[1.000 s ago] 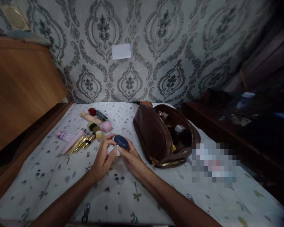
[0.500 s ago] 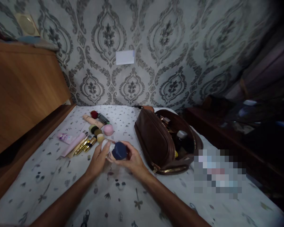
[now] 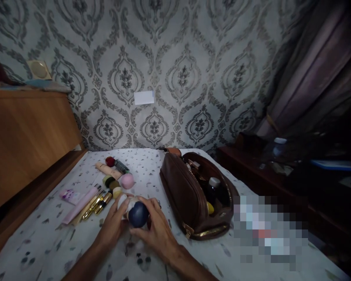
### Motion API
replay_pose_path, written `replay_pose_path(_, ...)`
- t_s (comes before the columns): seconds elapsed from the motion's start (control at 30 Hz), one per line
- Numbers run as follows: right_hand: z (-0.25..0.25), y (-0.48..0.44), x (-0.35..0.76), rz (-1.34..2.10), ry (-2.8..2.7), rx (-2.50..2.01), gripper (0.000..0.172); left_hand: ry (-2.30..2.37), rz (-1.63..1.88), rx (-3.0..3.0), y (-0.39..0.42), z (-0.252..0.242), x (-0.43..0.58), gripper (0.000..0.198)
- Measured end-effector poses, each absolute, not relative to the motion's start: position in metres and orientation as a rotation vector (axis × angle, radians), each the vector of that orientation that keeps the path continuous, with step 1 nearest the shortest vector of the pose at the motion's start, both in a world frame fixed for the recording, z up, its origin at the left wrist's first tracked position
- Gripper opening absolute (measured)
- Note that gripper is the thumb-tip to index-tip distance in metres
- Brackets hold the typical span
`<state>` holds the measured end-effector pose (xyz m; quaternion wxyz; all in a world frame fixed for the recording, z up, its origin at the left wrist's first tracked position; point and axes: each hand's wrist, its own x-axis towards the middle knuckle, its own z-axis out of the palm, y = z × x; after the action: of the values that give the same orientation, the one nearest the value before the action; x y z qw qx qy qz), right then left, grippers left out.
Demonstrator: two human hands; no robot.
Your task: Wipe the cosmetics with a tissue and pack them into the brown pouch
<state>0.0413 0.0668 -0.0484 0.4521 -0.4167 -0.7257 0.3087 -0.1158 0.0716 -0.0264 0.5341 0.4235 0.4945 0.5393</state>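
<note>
Low in the middle of the view, my left hand (image 3: 112, 224) is closed round a white item (image 3: 123, 200) whose shape is partly hidden by the fingers. My right hand (image 3: 156, 226) grips a round container with a dark blue lid (image 3: 138, 214), close against the left hand. Just beyond them lie a pink round jar (image 3: 127, 181), a small yellow-lidded jar (image 3: 117, 192) and gold tubes (image 3: 97, 205). To the right, a brown bag (image 3: 183, 195) stands open, with a grey-capped bottle (image 3: 214, 182) inside.
Further left are a pink tube (image 3: 81, 203), a beige tube (image 3: 107, 170) and a green bottle (image 3: 122, 166) on the patterned sheet (image 3: 146, 160). A wooden cabinet (image 3: 32, 140) borders the left side. A blurred patch covers something right of the bag.
The view has tilted up, so everything sits lower in the picture. The blue lid now faces the camera more, and both hands still hold their items.
</note>
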Motion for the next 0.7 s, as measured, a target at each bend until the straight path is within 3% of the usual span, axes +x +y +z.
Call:
replay_pose_path(0.23,-0.044,0.064,0.04,0.739,-1.793,-0.992,0.06,1.258,1.209,1.392,0.068,-0.02,-0.122,0.041)
replay_pose_path(0.4,-0.036,0.064,0.051,0.666,-2.034,-0.754,0.074,1.296,1.249,1.26,0.075,-0.022,-0.134,0.04)
replay_pose_path(0.7,-0.022,0.055,0.059,0.227,-2.177,-0.682,0.057,1.211,1.33,0.652,0.076,-0.028,-0.12,0.039)
